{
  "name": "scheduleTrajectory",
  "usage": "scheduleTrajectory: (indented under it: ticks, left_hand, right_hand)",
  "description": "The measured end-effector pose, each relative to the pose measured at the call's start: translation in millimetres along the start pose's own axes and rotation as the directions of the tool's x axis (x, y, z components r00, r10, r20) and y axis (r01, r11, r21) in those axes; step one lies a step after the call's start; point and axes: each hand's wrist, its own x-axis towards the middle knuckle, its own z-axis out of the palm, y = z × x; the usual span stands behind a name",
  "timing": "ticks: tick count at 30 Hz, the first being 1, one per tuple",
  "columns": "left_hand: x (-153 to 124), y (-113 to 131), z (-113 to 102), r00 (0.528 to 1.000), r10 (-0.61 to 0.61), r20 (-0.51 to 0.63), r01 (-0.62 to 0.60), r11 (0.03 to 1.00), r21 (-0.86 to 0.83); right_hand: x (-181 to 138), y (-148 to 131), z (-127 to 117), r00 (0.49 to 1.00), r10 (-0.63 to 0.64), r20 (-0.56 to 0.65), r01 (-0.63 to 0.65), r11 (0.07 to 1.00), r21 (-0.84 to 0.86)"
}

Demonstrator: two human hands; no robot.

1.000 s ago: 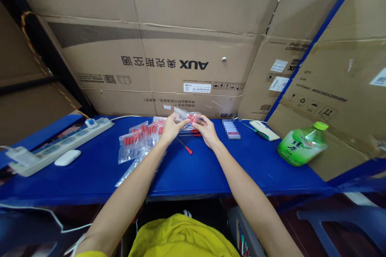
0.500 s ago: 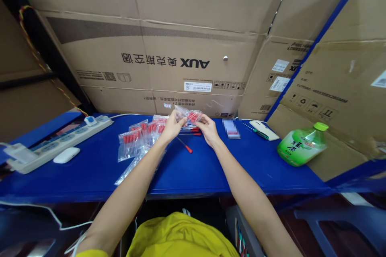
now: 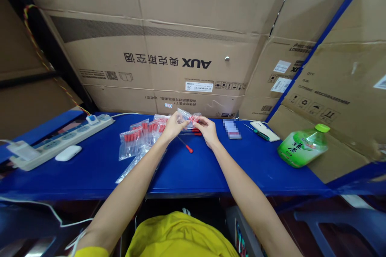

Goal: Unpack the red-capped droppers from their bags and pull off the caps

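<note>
Between my hands, just above the blue table point(image 3: 199, 172), is a clear plastic bag point(image 3: 185, 115) with red-handled pieces in it. My left hand point(image 3: 174, 127) is closed on the bag's left side. My right hand point(image 3: 208, 130) pinches its right end, by the red parts. Below them a red-handled screwdriver point(image 3: 189, 149) lies with its thin shaft partly under my left hand. More red handles point(image 3: 197, 132) show on the table behind my fingers. To the left lie several filled clear bags point(image 3: 132, 136) of red-handled pieces, and nearer me some flat clear bags point(image 3: 129, 172), partly behind my left forearm.
A white power strip point(image 3: 66, 140) and a white earbud case point(image 3: 68, 153) are at left. On the right are a phone point(image 3: 232, 129), a green-handled screwdriver point(image 3: 261, 134) by a cream flat object point(image 3: 269, 131), and a green tea bottle point(image 3: 303, 146). Cardboard panels point(image 3: 181, 36) stand behind.
The bag between my hands has turned and folded a little, and its red contents sit closer to my right fingers. Both hands keep their grip. The view has shifted slightly.
</note>
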Motion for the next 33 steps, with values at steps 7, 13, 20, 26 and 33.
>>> scheduleTrajectory:
  ticks: [7, 13, 20, 26, 33]
  left_hand:
    - [4, -2, -7, 0.990, -0.067, -0.124, 0.058, 0.995, -0.080]
    - [5, -1, -5, 0.974, -0.195, -0.118, 0.132, 0.903, -0.409]
    - [1, -7, 5, 0.979, -0.133, -0.156, 0.106, 0.980, -0.171]
    - [0, -8, 4, 0.979, -0.071, -0.192, 0.062, 0.997, -0.054]
    - [2, -2, 2, 0.962, -0.261, -0.082, 0.217, 0.911, -0.349]
  right_hand:
    - [4, 0, -6, 0.999, 0.031, -0.040, -0.032, 0.999, -0.024]
    - [5, 2, -5, 1.000, 0.008, 0.011, -0.007, 0.998, -0.058]
    - [5, 12, -4, 0.998, -0.026, 0.053, 0.031, 0.996, -0.082]
    - [5, 16, -5, 0.997, -0.060, 0.058, 0.066, 0.991, -0.113]
    - [7, 16, -8, 0.984, -0.141, 0.112, 0.154, 0.981, -0.121]
